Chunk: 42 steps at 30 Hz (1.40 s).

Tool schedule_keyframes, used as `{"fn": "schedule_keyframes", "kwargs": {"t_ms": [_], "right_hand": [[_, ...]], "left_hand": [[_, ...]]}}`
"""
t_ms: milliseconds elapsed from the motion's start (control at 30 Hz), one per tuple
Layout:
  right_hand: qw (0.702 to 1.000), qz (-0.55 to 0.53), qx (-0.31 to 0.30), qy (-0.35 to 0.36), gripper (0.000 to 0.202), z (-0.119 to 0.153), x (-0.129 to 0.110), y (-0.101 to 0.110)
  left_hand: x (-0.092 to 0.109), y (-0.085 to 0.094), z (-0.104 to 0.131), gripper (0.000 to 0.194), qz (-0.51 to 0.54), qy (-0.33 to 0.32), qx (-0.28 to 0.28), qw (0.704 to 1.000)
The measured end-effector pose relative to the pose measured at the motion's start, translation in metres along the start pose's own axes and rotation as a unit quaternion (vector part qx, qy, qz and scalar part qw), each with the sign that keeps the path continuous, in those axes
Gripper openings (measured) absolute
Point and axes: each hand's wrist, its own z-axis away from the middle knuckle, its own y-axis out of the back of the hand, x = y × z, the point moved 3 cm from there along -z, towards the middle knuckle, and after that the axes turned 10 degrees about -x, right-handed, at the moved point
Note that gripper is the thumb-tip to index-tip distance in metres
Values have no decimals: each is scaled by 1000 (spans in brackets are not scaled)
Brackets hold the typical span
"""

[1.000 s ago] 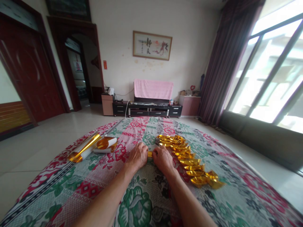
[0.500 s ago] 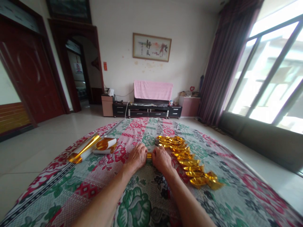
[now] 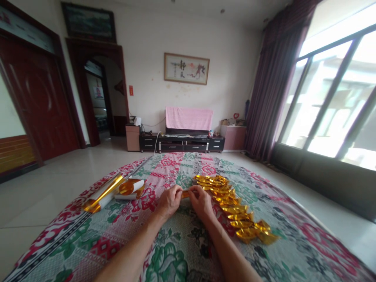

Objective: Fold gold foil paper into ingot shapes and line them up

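Observation:
Between my two hands is a narrow strip of folded gold foil paper (image 3: 185, 194), mostly covered by my fingers. My left hand (image 3: 170, 200) pinches its left end, and my right hand (image 3: 201, 200) pinches the right end. Just right of my right hand runs a curved row of folded gold foil pieces (image 3: 237, 210), several of them overlapping. Over to the left, curled sheets of gold foil paper (image 3: 107, 192) with white backs lie on the patterned cloth (image 3: 167, 254).
The flowered cloth covers a rounded surface under my arms. Beyond it stand a low black cabinet (image 3: 183, 145) and a pink cloth (image 3: 189, 118) draped over something. A window (image 3: 329, 98) and purple curtain (image 3: 270, 86) are at the right, a red door (image 3: 41, 94) at the left.
My view has tilted up slightly, so the room sits lower. My fingers have shifted from lying over the foil strip to pinching its ends, with the knuckles raised.

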Motion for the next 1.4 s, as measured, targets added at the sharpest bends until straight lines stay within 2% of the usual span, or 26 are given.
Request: {"fn": "schedule_keyframes", "kwargs": {"t_ms": [67, 167, 233, 300, 400, 500, 667, 1000, 1267, 1400], "right_hand": [[992, -117, 17, -31, 28, -2, 4, -2], [958, -267, 13, -99, 48, -2, 7, -9], [934, -327, 0, -144, 49, -2, 7, -14], [923, -351, -18, -155, 44, -1, 6, -16], [919, -368, -29, -138, 37, 0, 3, -16], [918, -375, -14, -130, 34, 1, 4, -14], [927, -354, -19, -121, 30, 3, 2, -12], [944, -311, -43, -103, 26, 5, -6, -11], [927, -355, -71, -99, 29, 4, -1, -15], [925, -359, -83, -95, 27, 5, -1, -15]], "left_hand": [[2, 2, 0, 17, 37, 0, 25, 999], [6, 4, -1, 18, 84, 6, 57, 995], [8, 5, -1, 18, 107, 10, 76, 991], [9, 5, -2, 19, 122, 10, 86, 989], [9, 2, -2, 19, 146, 8, 83, 986], [8, -1, -3, 19, 184, 14, 69, 980], [8, -2, -5, 30, 230, 40, 27, 972], [6, 5, -7, 24, 270, 72, 4, 960], [4, 0, -6, 25, 390, 78, -65, 915], [2, -1, -5, 25, 393, 79, -66, 914]]}}
